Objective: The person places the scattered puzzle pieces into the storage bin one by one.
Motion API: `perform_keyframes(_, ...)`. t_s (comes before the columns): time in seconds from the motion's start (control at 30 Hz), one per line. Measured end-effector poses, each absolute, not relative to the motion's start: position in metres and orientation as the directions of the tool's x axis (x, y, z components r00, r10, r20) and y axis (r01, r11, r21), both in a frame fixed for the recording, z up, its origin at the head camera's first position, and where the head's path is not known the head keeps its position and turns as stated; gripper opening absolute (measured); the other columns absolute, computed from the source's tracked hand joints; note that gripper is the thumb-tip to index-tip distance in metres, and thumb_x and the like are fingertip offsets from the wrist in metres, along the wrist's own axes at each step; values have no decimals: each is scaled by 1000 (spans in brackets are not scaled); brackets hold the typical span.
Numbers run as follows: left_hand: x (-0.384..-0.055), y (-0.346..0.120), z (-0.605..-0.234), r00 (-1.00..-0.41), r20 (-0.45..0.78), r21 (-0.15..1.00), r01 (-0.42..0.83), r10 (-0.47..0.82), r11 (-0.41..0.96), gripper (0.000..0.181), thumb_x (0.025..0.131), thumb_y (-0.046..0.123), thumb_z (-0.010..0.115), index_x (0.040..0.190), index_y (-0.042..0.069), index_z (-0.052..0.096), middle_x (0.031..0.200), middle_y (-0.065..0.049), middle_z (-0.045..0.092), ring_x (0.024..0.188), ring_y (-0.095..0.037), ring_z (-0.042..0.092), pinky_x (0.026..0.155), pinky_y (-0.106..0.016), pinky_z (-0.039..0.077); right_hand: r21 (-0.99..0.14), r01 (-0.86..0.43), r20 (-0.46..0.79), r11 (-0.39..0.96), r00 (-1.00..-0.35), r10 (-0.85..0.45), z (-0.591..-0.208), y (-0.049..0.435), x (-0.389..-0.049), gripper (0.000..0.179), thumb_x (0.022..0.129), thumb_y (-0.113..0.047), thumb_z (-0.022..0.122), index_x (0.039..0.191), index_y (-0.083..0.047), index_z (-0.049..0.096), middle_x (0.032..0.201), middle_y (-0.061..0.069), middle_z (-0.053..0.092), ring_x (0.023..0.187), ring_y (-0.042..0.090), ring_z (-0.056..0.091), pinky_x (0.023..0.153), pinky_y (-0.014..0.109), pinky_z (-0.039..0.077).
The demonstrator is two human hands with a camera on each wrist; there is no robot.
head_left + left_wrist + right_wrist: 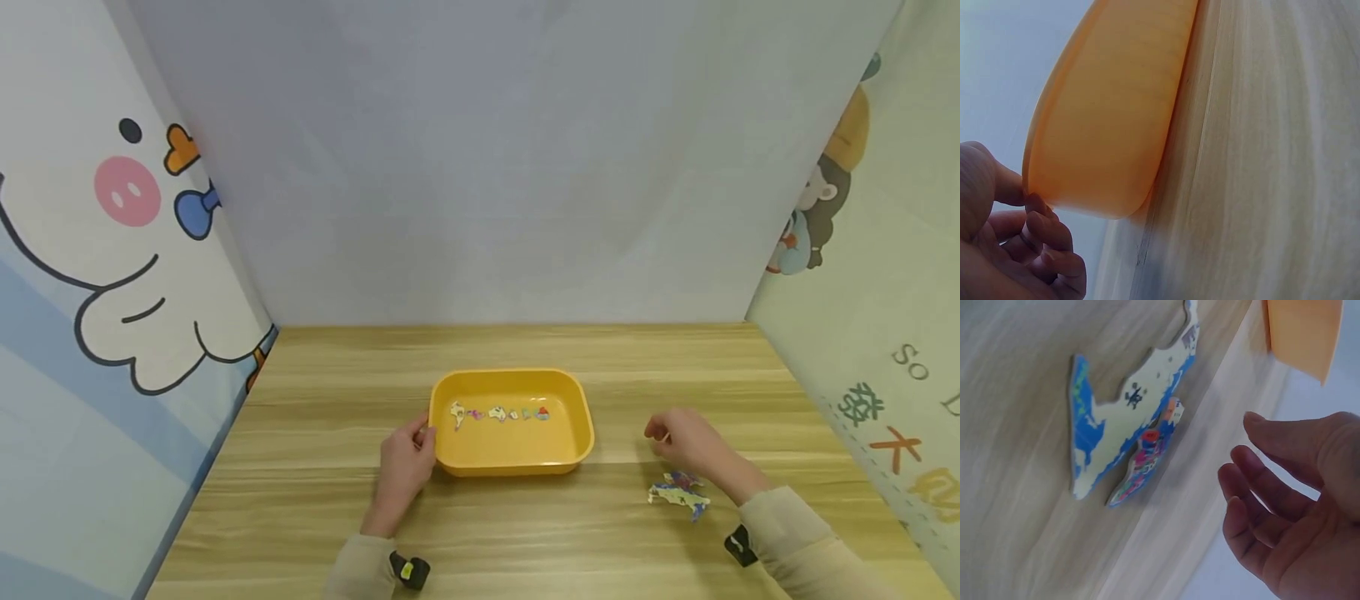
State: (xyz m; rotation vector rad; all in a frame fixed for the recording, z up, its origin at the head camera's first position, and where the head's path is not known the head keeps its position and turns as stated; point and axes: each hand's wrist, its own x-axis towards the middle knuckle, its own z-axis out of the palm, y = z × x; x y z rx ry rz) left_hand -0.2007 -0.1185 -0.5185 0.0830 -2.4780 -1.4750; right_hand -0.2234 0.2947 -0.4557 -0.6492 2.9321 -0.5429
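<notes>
Beige fabric sleeves (802, 533) lie nearest our view

Both sleeves come up from the bottom edge, with a small black left-wrist device (410, 572) bearing a yellow-green mark and a small black right-wrist device (741, 546).

With our left hand (407, 457) we grip the left end of a rectangular yellow plastic tray (510, 446) with rounded corners; in the left wrist view, thumb and forefinger pinch its rim while the other fingers curl. The tray rests upright near the middle of a pale wood-grain table (480, 533). Along its floor runs a row of small flat multicoloured pieces (497, 413), cream at the left end, red and blue at the right; their prints are too small for us to read.

Our right hand (686, 442) is apart from the tray, on its right. Its fingers bend loosely, and we see a gap between thumb and fingertips. Near it on the table lie a larger flat, jagged cream-and-blue piece (1129, 419) and, just beside that, a smaller elongated multicoloured piece (1144, 464); we cannot tell whether they touch.

Beyond the table we see a plain grey backdrop (480, 167).
</notes>
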Motion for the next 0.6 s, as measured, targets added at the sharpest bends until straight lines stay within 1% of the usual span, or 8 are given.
perform_keyframes(0.1, -202, -118, -520, -966, 187, 870, 78, -179, 487, 32, 90, 6, 61, 119, -7, 62, 65, -1, 52, 51, -11, 47, 43, -23, 39, -374, -374, -58, 849, -904, -424, -457, 301, -218, 18, 76, 3, 66, 93, 0, 69, 86, 6, 63, 80, 25, 60, 70, 42, 51)
perform_keyframes(0.2, -202, -118, -520, -967, 179, 868, 70, -178, 491, 33, 91, 7, 61, 120, -7, 62, 65, 0, 52, 51, -11, 47, 44, -23, 40, -393, -360, -93, 846, -900, -426, -460, 308, -214, 18, 75, 3, 67, 93, -1, 68, 88, 6, 63, 81, 26, 60, 70, 43, 50)
perform_keyframes(0.43, -204, -118, -519, -970, 166, 867, 57, -179, 496, 32, 91, 8, 60, 120, -7, 62, 65, 0, 53, 50, -11, 47, 43, -23, 39, -406, -337, -155, 850, -891, -427, -465, 323, -210, 15, 74, -5, 76, 85, -6, 66, 83, 0, 63, 76, 22, 60, 68, 41, 50)
perform_keyframes(0.53, -204, -119, -518, -971, 159, 864, 51, -176, 501, 32, 91, 8, 60, 120, -7, 62, 65, 0, 53, 50, -11, 47, 43, -23, 39, -417, -325, -164, 849, -892, -422, -467, 326, -208, 14, 76, -7, 77, 85, -7, 66, 83, -1, 63, 76, 21, 59, 68, 41, 50)
perform_keyframes(0.6, -204, -119, -518, -971, 159, 863, 51, -176, 502, 32, 91, 7, 60, 120, -8, 62, 64, 0, 53, 50, -11, 47, 43, -23, 38, -423, -326, -161, 846, -891, -424, -468, 328, -208, 14, 76, -8, 77, 85, -7, 66, 82, -2, 62, 74, 18, 57, 67, 39, 49)
